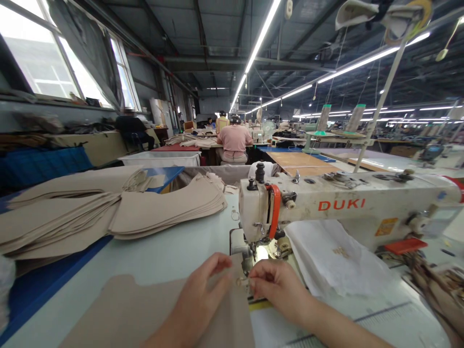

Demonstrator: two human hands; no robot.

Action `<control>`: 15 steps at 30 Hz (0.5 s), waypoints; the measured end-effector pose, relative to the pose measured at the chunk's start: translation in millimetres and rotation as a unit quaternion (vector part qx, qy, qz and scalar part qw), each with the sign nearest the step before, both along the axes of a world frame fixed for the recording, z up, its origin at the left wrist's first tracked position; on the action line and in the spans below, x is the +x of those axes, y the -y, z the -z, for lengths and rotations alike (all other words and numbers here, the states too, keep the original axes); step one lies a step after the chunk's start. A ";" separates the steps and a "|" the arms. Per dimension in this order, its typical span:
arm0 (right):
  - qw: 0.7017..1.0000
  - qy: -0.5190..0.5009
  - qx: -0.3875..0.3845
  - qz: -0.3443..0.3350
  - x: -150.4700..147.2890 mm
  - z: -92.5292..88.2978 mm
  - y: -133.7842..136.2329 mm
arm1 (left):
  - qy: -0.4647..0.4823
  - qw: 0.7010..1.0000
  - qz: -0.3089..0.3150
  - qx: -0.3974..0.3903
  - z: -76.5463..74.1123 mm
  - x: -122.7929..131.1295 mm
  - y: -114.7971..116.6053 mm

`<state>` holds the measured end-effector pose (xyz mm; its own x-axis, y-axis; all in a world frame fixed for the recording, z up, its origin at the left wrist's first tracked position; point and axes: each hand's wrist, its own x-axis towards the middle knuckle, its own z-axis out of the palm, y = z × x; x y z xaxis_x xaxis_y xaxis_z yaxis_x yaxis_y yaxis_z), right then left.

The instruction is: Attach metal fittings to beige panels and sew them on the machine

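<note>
My left hand rests on a beige fabric piece, its fingers spread and slightly blurred, pointing toward the needle area. My right hand is closed in a pinch just in front of the presser foot. A small pale, shiny bit shows at its fingertips, at the fabric's right edge; its kind is too small to tell. Both hands are close in front of the white sewing machine, whose lamp lights the needle plate. The fabric lies flat on the pale table.
Stacks of cut beige fabric lie at the left, partly over a blue surface. White cloth with small bits on it lies under the machine arm. Thread cones stand behind. A person in pink sits ahead.
</note>
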<state>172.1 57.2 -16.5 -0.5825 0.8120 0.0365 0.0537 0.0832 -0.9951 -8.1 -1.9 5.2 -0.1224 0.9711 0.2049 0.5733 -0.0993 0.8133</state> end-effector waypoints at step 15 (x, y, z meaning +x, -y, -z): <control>0.980 0.123 -0.153 0.021 -26.1 -17.3 -20.3 | -0.263 0.957 0.022 0.120 19.0 4.5 6.9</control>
<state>146.0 77.5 0.8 -0.5093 0.7863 -0.3499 0.2929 -0.2239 -0.9296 -3.6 -8.7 -13.8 0.0997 0.8900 0.4450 0.8878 -0.2815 0.3641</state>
